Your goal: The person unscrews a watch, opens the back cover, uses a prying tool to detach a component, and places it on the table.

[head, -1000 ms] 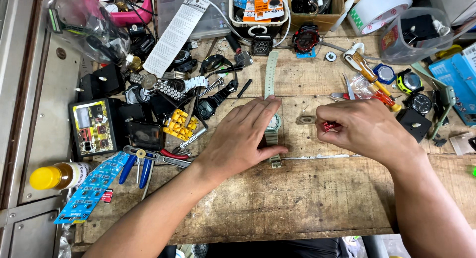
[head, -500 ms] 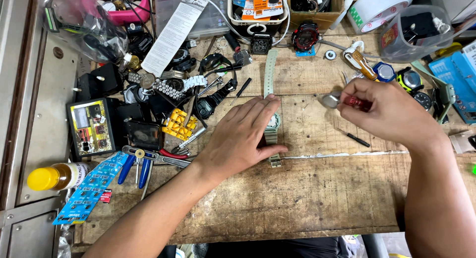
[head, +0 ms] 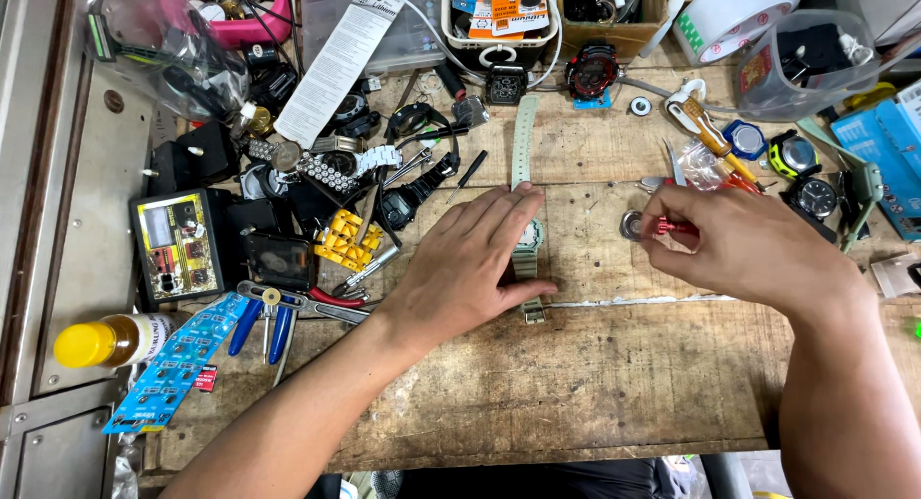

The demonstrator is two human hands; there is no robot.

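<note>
Pressing down flat, the left hand (head: 470,269) lay open over a pale green watch (head: 527,238) on the wooden desk (head: 595,384), fingers stretched across the case and thumb beside the lower strap. The watch's strap ran straight up the desk from under the fingers, and its lower end showed just below the thumb. To the right, well apart from it, the right hand (head: 739,245) was closed around a small red-handled tool (head: 672,226), pinched between thumb and fingertips. The tool's tip met a small round metal piece (head: 630,225) lying on the desk; whether it was touching could not be told. Left of the watch sat a yellow plastic holder (head: 347,240), a black digital watch (head: 403,206) and blue-handled pliers (head: 257,321). A yellow-capped bottle (head: 101,341) lay at the far left edge, beside a blue card of button cells (head: 177,365).
</note>
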